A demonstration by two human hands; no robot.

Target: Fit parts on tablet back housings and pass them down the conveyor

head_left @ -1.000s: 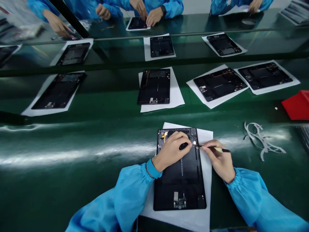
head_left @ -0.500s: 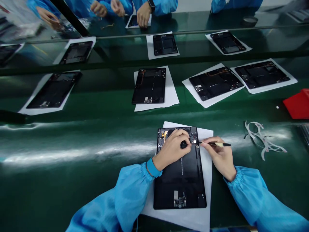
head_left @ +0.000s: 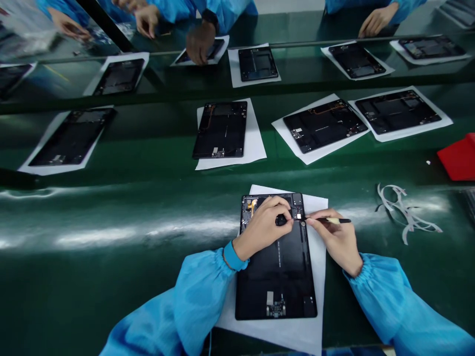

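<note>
An opened black tablet housing (head_left: pixel 293 277) lies on a white paper sheet (head_left: pixel 315 257) in front of me, with a small circuit board (head_left: pixel 275 307) near its lower edge. My left hand (head_left: pixel 264 223) rests over its upper part, thumb and fingertips pinched together beside the upper right edge. Within the loop of those fingers shows a dark round patch (head_left: pixel 281 220); whether it is a held piece or the housing behind, I cannot tell. My right hand (head_left: pixel 334 237) pinches a slim black tool with a pale yellow band (head_left: pixel 336 220), its tip at the housing's right edge.
Curled white strips (head_left: pixel 406 215) lie to the right, near a red bin (head_left: pixel 458 157). Beyond are several tablet housings on paper, one of them (head_left: pixel 221 129) straight ahead. Co-workers' hands, one (head_left: pixel 377 21) at far right, are across the green bench (head_left: pixel 111 282).
My hands hold nearly the same pose at the tablet housing. Across the bench, a co-worker's hand and tablet have come closer, and another tablet and hand now show at far right.
</note>
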